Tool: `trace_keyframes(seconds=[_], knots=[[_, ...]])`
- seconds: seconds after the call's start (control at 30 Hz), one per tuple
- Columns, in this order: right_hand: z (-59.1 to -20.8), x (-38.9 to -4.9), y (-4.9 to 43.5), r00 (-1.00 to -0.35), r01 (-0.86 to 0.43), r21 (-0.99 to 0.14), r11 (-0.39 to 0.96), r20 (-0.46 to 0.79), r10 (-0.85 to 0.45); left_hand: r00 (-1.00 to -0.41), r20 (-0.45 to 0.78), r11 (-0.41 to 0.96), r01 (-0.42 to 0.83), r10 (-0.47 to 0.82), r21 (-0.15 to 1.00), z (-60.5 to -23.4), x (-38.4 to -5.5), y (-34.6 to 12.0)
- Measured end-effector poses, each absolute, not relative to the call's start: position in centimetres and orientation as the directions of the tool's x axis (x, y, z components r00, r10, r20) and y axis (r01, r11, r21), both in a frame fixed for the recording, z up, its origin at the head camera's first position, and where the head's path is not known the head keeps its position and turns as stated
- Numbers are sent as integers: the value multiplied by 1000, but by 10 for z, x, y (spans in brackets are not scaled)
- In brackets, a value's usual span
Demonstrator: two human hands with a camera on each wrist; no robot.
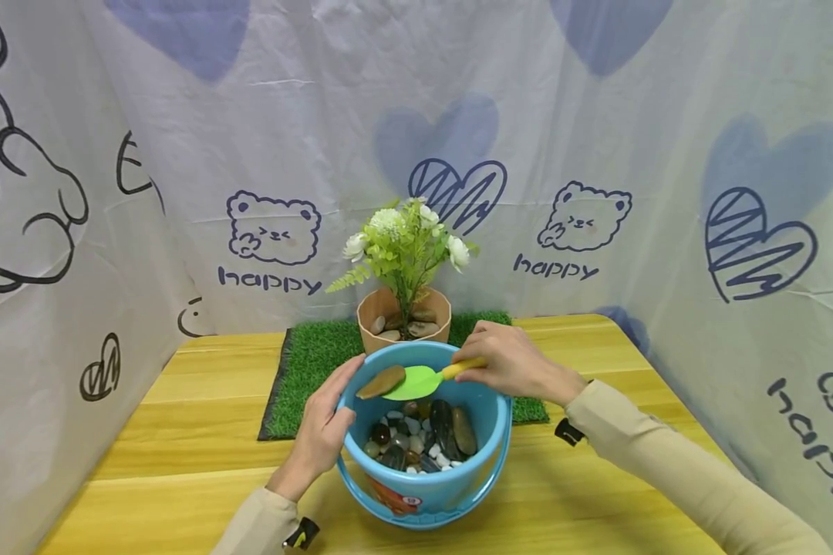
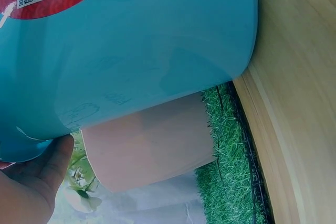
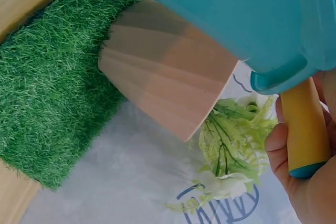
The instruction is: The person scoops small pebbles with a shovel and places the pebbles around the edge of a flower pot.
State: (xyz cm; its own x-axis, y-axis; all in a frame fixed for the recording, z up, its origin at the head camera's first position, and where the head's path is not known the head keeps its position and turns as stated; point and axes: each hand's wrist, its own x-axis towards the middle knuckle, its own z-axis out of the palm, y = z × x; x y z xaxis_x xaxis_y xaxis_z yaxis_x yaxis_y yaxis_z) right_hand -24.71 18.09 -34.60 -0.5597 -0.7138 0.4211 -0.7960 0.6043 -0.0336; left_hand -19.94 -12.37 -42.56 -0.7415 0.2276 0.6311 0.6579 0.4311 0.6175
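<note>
Beige-sleeved right forearm [image 1: 666,462] slants in from the lower right, crossing beside the bucket so the wrist comes to its far right side; the beige-sleeved left forearm [image 1: 257,524] is shorter in view, angled up from the bottom edge. Both reach over a yellow wood-grained surface [image 1: 180,439]. On it lies a green artificial-turf mat [image 1: 322,370], and at the mat's near side a round light-blue plastic bucket [image 1: 451,486] stands with its mouth upward. Behind the bucket, a faceted peach-coloured pot [image 3: 168,66] on the mat holds a white-flowered leafy plant [image 1: 416,247].

The person's left hand [image 1: 322,424] lies against the bucket's left side at the rim, its fingers fairly straight and touching, thumb set apart from them. The right hand [image 1: 510,358] is raised at the rim's far right, fingers curled round the yellow handle of a small lime-green-bladed trowel [image 1: 423,379], gripping it. The trowel's blade points leftward over the bucket's mouth, a flat brown stone [image 1: 383,381] at its tip. Below, inside the bucket, lie mixed dark, brown and white pebbles [image 1: 416,443].
</note>
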Motion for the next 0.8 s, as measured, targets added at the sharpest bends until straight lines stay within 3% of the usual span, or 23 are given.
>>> trace_keyframes(seconds=[0.8], knots=[[-354, -248, 186, -538, -803, -71, 591, 512, -670, -758, 612, 439, 640, 226, 630, -424, -199, -124]])
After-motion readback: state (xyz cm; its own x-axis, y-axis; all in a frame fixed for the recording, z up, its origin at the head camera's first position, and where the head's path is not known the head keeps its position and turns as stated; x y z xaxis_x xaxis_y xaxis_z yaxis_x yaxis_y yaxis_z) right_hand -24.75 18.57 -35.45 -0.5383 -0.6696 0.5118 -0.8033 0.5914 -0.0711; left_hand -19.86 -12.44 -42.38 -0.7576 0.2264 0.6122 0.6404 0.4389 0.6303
